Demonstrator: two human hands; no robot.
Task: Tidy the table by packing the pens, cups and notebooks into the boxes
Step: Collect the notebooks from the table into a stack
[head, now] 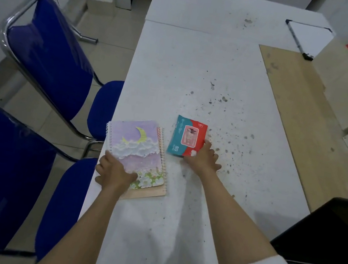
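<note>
A spiral notebook [138,146] with a purple moon-and-clouds cover lies on a second, pinkish notebook [153,192] at the left edge of the white table [203,67]. My left hand [114,173] grips the near left corner of this stack. To the right lies a teal and red packet [187,137] marked 80. My right hand [203,160] holds the packet's near right corner, thumb on top.
Two blue chairs [49,56] with chrome frames stand along the table's left side. A small whiteboard [308,38] lies at the far right. A black box [331,234] sits at the near right. A wooden board [299,116] runs along the table's right edge.
</note>
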